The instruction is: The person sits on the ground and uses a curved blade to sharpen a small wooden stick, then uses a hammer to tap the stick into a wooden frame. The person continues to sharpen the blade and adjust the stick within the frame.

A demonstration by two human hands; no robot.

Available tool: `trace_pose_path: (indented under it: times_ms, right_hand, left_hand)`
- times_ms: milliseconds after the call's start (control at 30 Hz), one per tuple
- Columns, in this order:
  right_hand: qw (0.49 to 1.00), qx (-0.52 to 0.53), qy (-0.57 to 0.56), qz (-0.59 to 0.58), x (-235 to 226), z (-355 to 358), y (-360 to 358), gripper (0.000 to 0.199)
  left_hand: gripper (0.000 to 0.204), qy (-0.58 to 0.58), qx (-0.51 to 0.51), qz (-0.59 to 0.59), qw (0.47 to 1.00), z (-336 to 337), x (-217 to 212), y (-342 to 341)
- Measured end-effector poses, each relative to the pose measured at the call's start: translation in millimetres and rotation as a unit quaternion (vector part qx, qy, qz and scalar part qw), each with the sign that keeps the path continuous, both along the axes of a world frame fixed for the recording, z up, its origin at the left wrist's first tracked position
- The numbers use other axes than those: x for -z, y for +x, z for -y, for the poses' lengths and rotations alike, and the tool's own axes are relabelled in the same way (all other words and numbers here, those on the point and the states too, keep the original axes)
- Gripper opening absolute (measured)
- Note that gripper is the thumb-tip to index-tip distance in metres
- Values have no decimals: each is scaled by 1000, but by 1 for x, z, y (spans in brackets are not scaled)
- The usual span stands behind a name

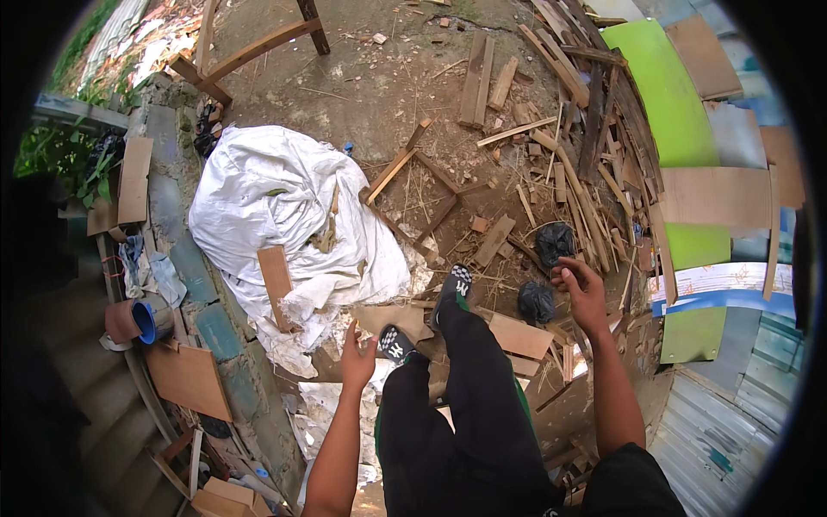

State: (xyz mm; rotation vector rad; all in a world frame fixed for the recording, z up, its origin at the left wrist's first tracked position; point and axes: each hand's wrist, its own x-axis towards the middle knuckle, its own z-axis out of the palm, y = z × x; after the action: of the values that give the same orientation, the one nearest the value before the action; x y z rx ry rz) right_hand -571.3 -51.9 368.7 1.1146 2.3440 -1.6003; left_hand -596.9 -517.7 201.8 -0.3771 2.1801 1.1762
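Note:
My left hand point(357, 358) is held over the ground beside the white sheet, thumb and fingers apart, with nothing in it. On the right, my right hand point(583, 291) hangs with its fingers loosely bent and apart, and no object shows in it. In the picture it lies next to two black plastic bags, an upper one point(554, 244) and a lower one point(536, 302). A crumpled white sheet point(250, 189) spreads over the ground ahead on the left, with a brown board point(275, 287) lying on it. Cut boards point(520, 335) lie by my feet.
A long heap of scrap wood point(594, 146) runs along the right, beside a patchwork wall of green panels point(672, 95) and metal sheets. A wooden frame point(422, 185) lies ahead. On the left is a low block wall point(181, 215), with a blue bucket point(151, 321) beyond it.

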Motion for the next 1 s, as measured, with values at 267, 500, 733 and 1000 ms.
trace_pose_path:
  times_ms: [267,500,733,1000]
  right_hand:
    - [994,-54,-11,97,200,-44,-60,72]
    - [992,-38,-82,91,319,-82,-180,95]
    - [989,-142,7,50,352,-86,-189,67]
    - [994,-82,21,-65,314,-78,-175,48]
  left_hand:
    - [103,0,110,64,992,-114,100,-48]
    - [90,135,-172,39,975,-233,196,-82]
    - [32,93,-124,-87,984,-255,196,-91]
    - [27,53,-99,-109,988,-245,169,-103]
